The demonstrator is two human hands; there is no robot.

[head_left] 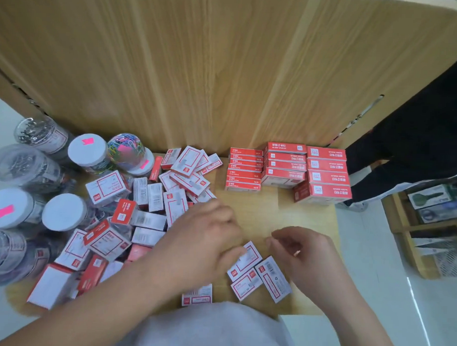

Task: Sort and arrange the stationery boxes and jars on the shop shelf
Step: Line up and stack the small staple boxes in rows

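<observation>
A loose heap of small red-and-white staple boxes (pixel 148 211) covers the left half of the wooden shelf (pixel 285 213). Neat stacks of red boxes (pixel 287 165) stand at the back right. Three small boxes (pixel 257 272) lie flat near the front edge. My left hand (pixel 204 239) is over the shelf's middle, its thumb on the nearest of these small boxes (pixel 245 259); the fingers are blurred. My right hand (pixel 297 246) hovers just right of it with fingers loosely curled and nothing in them. Clear jars of paper clips (pixel 53 177) with white lids stand at the far left.
A tall wooden back panel (pixel 200 68) rises behind the shelf. A person in dark clothes (pixel 417 143) stands at the right. A low wooden rack (pixel 432 226) with packaged goods sits on the white floor at the right. One more box (pixel 197 296) lies at the front edge.
</observation>
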